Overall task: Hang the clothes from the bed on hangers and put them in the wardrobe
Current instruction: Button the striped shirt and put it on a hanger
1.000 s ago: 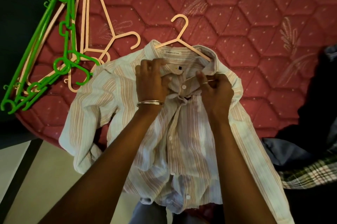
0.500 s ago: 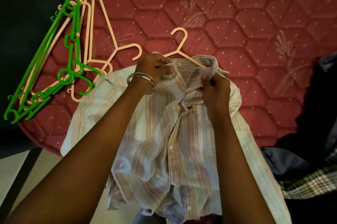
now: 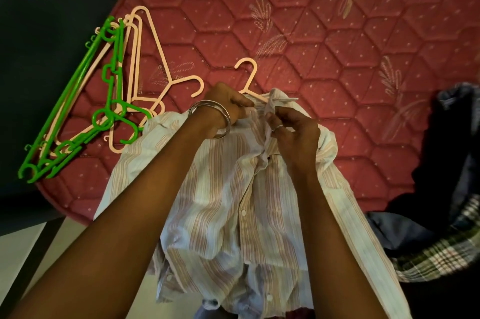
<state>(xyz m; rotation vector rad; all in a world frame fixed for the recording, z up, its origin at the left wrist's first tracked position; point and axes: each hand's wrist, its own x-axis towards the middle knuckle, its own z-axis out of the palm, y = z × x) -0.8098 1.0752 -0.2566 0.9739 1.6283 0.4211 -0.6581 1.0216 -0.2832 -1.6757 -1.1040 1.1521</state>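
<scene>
The striped shirt [image 3: 228, 204] lies on the bed [image 3: 337, 32], in the middle of the frame, with its lower part hanging over the bed's edge toward the person. A pink hanger [image 3: 249, 77] is tucked inside the collar, so only its hook and a bit of its arms stick out at the top. It sits there so that the shirt can be lifted by the hook when it is ready.

The left hand [image 3: 228, 106] has its fingers curled and pinches the collar just beside the hanger. The right hand [image 3: 293, 131] also has curled fingers and pinches the cloth at the neck opening. Both hands seem to be pulling the collar together, maybe to close the top button, so the shirt will not slide off.

More hangers [image 3: 104, 100], green and pink, wait in a pile at the upper left, close enough to grab. Other clothes [image 3: 441, 227] sit in the dark at the right edge, probably next in line. No wardrobe can be seen.
</scene>
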